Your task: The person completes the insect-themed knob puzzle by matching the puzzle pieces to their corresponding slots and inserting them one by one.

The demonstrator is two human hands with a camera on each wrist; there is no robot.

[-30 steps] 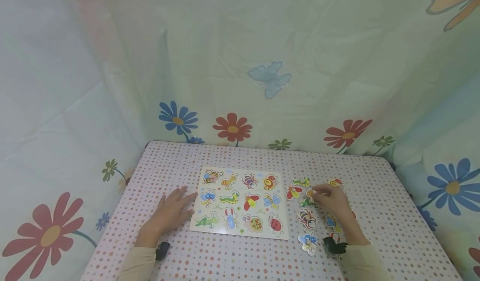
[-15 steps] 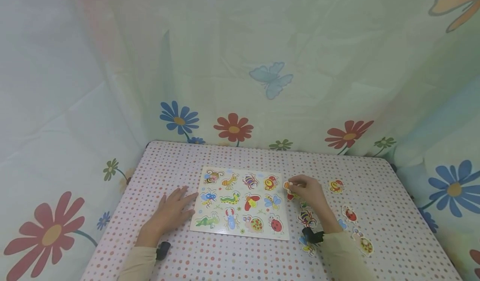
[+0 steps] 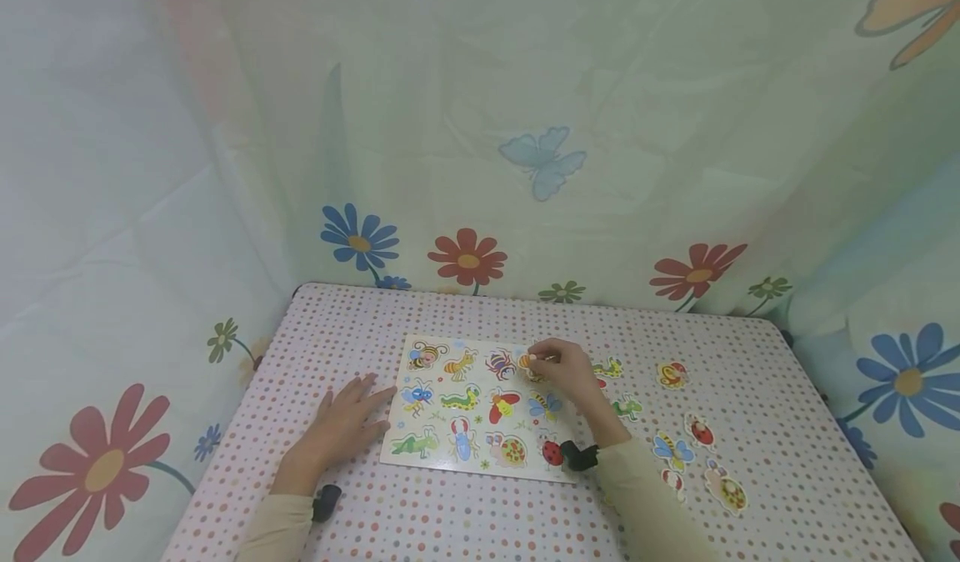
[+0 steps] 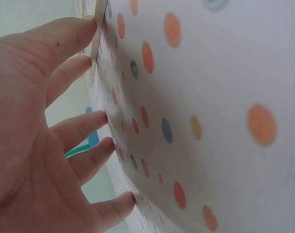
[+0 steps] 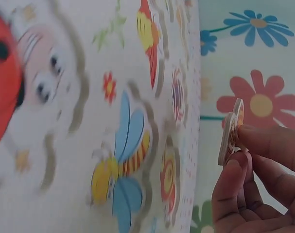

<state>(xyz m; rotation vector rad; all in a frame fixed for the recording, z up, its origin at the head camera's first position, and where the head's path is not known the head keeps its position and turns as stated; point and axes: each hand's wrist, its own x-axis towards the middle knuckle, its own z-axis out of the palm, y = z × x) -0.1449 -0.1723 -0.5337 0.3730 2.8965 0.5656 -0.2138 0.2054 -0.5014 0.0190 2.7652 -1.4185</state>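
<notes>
My right hand (image 3: 566,370) pinches a small orange-striped puzzle piece (image 3: 524,362) over the top right part of the insect puzzle board (image 3: 480,467). In the right wrist view, the thumb and fingertips grip the piece (image 5: 227,138), which stands nearly edge-on, apart from the board's surface. Its far side is hidden. To the board's left, my left hand (image 3: 341,423) lies with spread fingers. The left wrist view has its thumb and forefinger at the board's edge (image 4: 97,34), while the other fingertips touch the dotted tablecloth (image 4: 210,160).
Several loose pieces lie right of the board: a caterpillar (image 3: 609,368), a grasshopper (image 3: 627,408), a blue-winged bee (image 3: 672,449), a ladybird (image 3: 701,432), a snail (image 3: 726,489) and a red-yellow bug (image 3: 672,374). My right sleeve (image 3: 648,495) covers others. A flowered curtain (image 3: 405,170) surrounds the table.
My right hand has moved left with the orange-striped puzzle piece, from among the loose pieces to over the board's top right. The left hand stays in place.
</notes>
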